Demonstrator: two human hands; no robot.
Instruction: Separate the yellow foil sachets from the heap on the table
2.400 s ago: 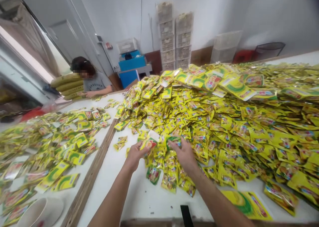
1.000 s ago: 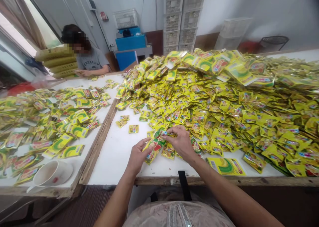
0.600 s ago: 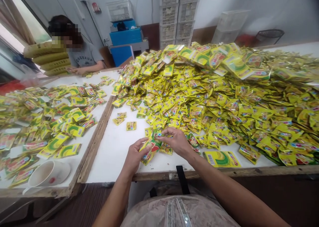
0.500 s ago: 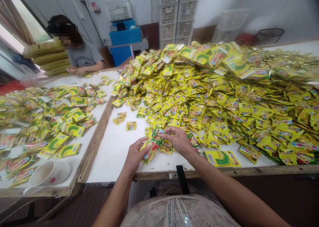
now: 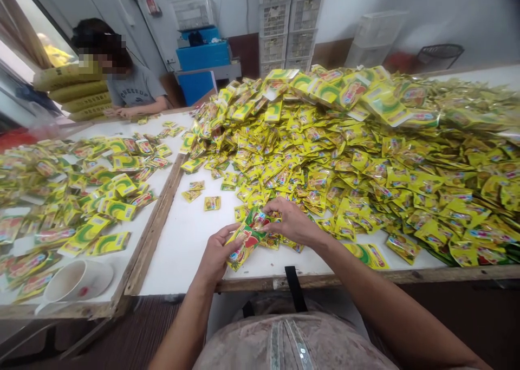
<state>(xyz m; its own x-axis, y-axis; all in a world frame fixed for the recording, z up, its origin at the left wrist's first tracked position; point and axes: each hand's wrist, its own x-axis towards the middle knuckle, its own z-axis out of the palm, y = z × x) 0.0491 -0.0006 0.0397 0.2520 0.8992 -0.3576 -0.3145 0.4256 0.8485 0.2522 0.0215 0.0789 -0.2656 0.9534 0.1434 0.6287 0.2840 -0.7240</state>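
Observation:
My left hand (image 5: 217,251) grips a yellow and green packet (image 5: 242,244) with a red print, held tilted above the front edge of the white table. At the packet's upper end, my right hand (image 5: 290,222) pinches a small sachet (image 5: 260,218) against the opening. Behind both hands rises a large heap of small yellow sachets (image 5: 284,158). A flat yellow packet (image 5: 368,255) lies partly under my right forearm. Left of the heap, a few loose sachets (image 5: 212,203) rest on the white surface.
A wooden strip (image 5: 156,229) divides the tables. Many filled packets (image 5: 117,209) and a white mug (image 5: 77,283) are on the left one. A person (image 5: 136,91) sits at its far side. Crates (image 5: 274,20) stand against the back wall.
My right hand has shifted slightly right and turned, and the small sachet now shows at the packet's upper end. The left hand still holds the packet, slightly lower. The view has shifted a little.

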